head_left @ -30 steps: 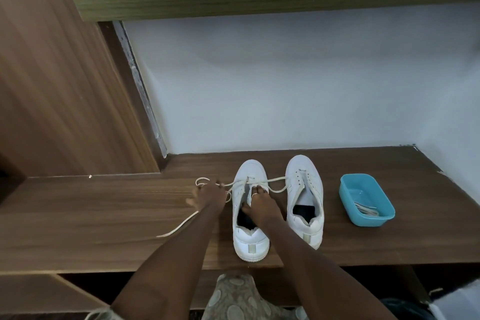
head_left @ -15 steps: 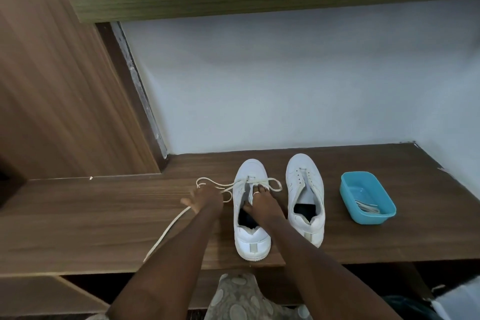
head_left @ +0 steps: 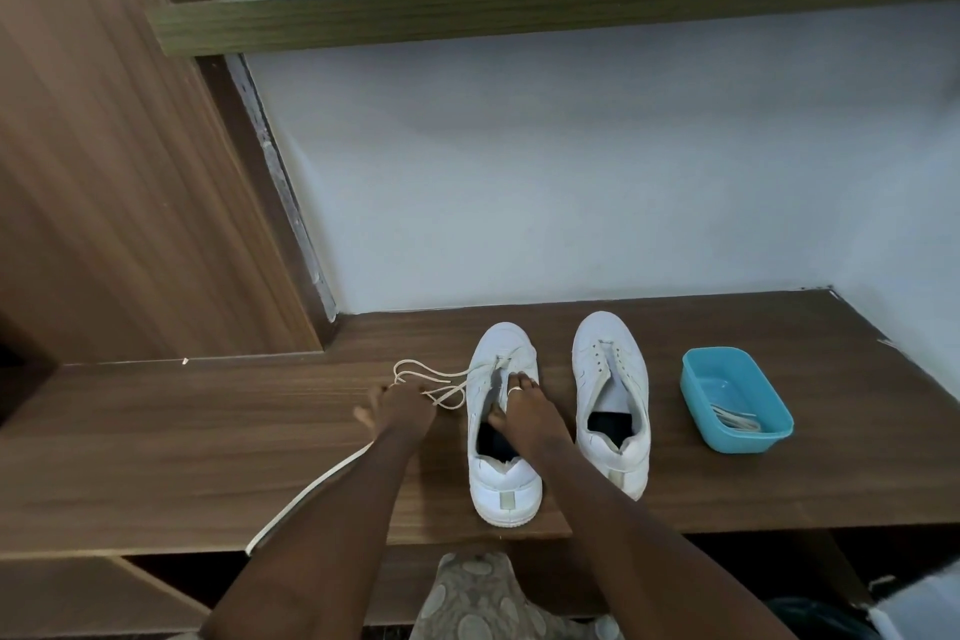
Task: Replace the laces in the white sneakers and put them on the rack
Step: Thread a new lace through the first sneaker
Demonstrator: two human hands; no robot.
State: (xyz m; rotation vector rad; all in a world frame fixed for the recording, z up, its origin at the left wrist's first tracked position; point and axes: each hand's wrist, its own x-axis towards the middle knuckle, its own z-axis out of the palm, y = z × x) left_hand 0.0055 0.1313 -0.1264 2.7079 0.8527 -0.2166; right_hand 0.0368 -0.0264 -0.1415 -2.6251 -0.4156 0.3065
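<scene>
- One cream lace (head_left: 311,489) trails from the front edge of the wooden shelf (head_left: 156,457). Its long axis slants up and to the right until it passes under the left hand.
- Left hand (head_left: 402,411) lies palm-down just left of the first sneaker. Two fingers splay out to the left. Whether the others pinch the lace is hidden beneath the palm, so I cannot tell. Loose loops of lace run from its fingertips rightward into the toe-end eyelets.
- First sneaker (head_left: 501,483) stands toe to the wall, heel toward the person. Right hand (head_left: 524,411) holds it, fingers curled over the tongue and thumb dipping into the mouth.
- Judging the coming move: the slack lies left of the shoe, nearer the left hand. A pull would therefore run leftward, across the shoe's long axis, while the right hand braces it.
- Second sneaker (head_left: 610,379) stands just beside the first and parallel to it. It is unlaced and no hand touches it.
- Blue tub (head_left: 779,424) sits near on the right and holds more laces.
</scene>
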